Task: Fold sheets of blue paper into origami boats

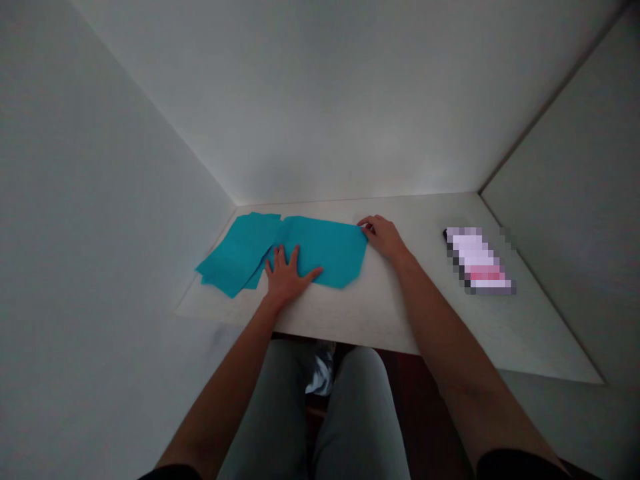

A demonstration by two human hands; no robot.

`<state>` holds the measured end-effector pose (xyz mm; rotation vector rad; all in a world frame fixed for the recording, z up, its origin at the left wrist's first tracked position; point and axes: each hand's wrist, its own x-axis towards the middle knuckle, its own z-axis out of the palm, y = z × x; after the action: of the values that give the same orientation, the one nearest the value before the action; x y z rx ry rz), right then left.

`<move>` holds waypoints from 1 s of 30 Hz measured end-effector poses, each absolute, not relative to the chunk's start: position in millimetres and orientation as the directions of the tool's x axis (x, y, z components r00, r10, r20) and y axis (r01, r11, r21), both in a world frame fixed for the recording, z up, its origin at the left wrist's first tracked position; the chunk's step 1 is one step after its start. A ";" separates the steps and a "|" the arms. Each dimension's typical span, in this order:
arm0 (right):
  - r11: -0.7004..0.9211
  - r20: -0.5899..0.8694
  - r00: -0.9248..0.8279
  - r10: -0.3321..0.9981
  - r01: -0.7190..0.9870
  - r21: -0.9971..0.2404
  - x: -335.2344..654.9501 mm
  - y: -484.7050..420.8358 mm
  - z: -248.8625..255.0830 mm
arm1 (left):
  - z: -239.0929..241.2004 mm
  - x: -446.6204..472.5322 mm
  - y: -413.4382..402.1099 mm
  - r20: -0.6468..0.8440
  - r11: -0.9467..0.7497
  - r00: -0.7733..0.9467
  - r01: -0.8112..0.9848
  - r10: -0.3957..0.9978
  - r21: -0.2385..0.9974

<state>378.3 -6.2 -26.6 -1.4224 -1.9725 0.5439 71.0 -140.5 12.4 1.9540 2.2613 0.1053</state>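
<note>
A teal sheet of paper point(330, 250) with slanted right-hand corners lies on the white desk, in front of me. My left hand point(287, 277) rests on its left part, fingers spread flat. At the sheet's upper right corner, my right hand point(381, 235) has its thumb and fingers pinched on the edge. More teal sheets point(240, 250) lie overlapping in a loose pile at the left, close to my left fingers. Some of their edges are hidden beneath each other.
The white desk point(345, 317) is bounded by a wall point(350, 133) behind and panels on both sides. Toward its right end lies a phone point(477, 260), its screen blurred out. My legs point(357, 413) are below the front edge.
</note>
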 end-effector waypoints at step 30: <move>0.357 0.286 -0.221 0.932 0.690 -0.630 378.2 -6.2 -27.2 | 3.4 140.3 -195.4 -0.073 -0.540 0.552 0.830 0.831 0.140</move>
<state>378.2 -6.2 -27.2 -1.4044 -1.9914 0.4954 140.3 -195.4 3.4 2.6261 1.4162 0.0036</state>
